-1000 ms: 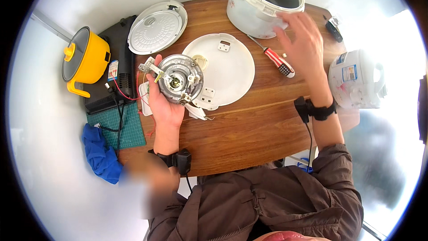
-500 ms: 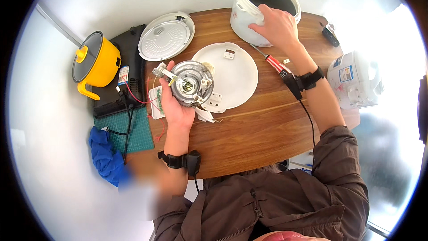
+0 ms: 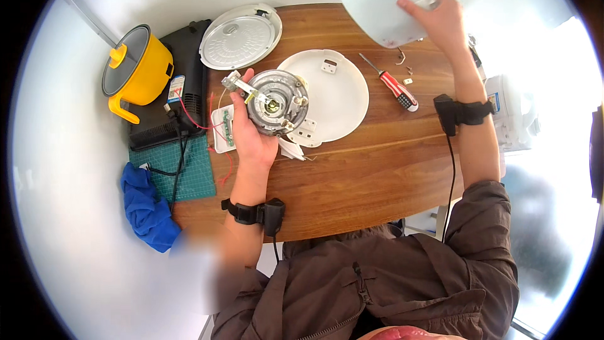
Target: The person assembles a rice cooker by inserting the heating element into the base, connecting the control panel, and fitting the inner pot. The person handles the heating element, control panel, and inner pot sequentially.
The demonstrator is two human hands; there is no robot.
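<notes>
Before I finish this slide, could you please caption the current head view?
Left hand holding a round metal assembly, right hand gripping a tilted white pot body, a screwdriver on the table.

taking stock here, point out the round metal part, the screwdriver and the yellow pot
Round metal part [image 3: 279, 102]: head view, near its centre.
Screwdriver [image 3: 391, 84]: head view, on its handle.
Yellow pot [image 3: 150, 66]: head view, on its side wall.

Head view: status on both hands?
Left hand holding round metal part. Right hand gripping white pot body, tilted. Screwdriver lying on table between hands.
</notes>
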